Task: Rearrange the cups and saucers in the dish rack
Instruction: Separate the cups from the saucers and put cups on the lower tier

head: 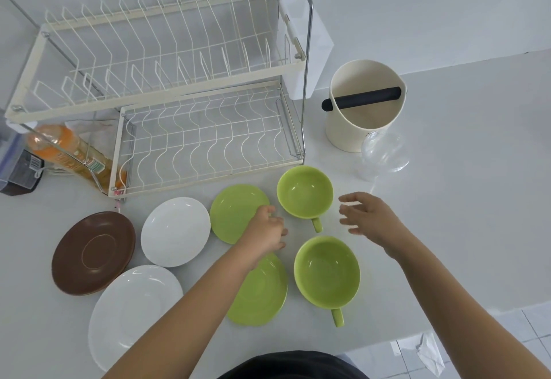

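Two-tier dish rack (167,86) is standing at the back of the white bench (447,214), long axis running left to right, both tiers bare. In front, saucers are lying flat: two white (134,313), (174,231), a brown stack (92,252), two green (234,213), (262,292). Two green cups are sitting upright, far cup (304,191) and near cup (326,271), handles pointing toward the person. Left hand (267,229) is hovering with fingers curled; whether it is touching the far green saucer's edge, cannot tell. Right hand (369,217) is hovering spread, holding nothing, just beside the far cup.
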